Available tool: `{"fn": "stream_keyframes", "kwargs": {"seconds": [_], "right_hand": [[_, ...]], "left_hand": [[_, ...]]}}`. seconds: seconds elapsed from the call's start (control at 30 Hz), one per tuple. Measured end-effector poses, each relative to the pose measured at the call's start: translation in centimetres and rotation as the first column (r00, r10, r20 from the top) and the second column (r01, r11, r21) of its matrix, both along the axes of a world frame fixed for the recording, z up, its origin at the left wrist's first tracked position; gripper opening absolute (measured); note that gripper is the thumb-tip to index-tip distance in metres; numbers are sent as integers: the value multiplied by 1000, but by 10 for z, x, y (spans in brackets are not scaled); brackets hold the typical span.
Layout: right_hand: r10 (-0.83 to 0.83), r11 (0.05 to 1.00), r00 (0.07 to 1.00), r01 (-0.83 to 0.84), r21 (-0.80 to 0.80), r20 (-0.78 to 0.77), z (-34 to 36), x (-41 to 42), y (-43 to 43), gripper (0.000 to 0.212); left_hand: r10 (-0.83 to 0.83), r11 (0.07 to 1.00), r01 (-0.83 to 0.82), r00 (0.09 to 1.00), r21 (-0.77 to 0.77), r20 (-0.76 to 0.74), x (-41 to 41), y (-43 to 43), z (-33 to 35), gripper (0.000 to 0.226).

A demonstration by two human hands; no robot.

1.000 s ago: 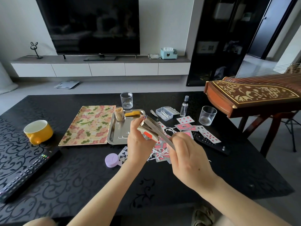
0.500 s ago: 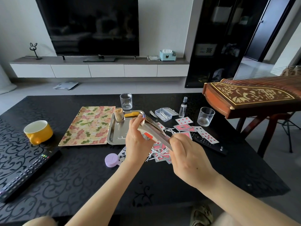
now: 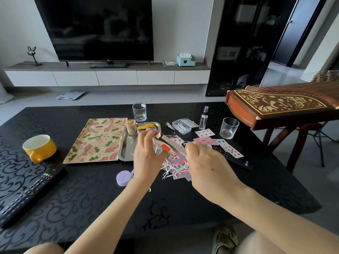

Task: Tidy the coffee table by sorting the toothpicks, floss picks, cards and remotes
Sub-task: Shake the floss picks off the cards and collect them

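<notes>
At the lower left of the frame I see a black remote (image 3: 31, 191) on the surface (image 3: 95, 202); right of it lie a floral tray (image 3: 97, 140) and a steel tray (image 3: 123, 147), the toothpicks (image 3: 131, 126) upright on the latter; at centre the left hand (image 3: 146, 160) grips a stack of cards (image 3: 167, 143), tilted down to the right; the right hand (image 3: 209, 167) pinches its lower end; below them loose cards (image 3: 180, 174) and floss picks (image 3: 169, 168) lie mixed; a second remote (image 3: 238, 160) lies just right.

Yellow mug (image 3: 39, 147), floral tray (image 3: 97, 140), black scroll-patterned table (image 3: 77, 195).
</notes>
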State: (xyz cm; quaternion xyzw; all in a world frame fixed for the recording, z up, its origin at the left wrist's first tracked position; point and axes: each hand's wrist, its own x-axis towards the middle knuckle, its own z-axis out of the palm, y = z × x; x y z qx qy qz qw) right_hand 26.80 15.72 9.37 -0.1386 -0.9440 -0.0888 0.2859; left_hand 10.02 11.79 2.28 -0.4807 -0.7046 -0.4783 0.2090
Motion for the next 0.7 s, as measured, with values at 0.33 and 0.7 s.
{"fn": "stream_keyframes", "kwargs": {"seconds": [0.33,0.7], "right_hand": [[-65,982,991,85,-170,120,22,-8,-3,51],[-111,958,937,190,-216,332,47,-12,-11,23]], "left_hand": [[18,997,-21,999,-70,-42,-3,-1,2,79],[-17,993,6,996,-121,-84,-6,-1,2,83]]}}
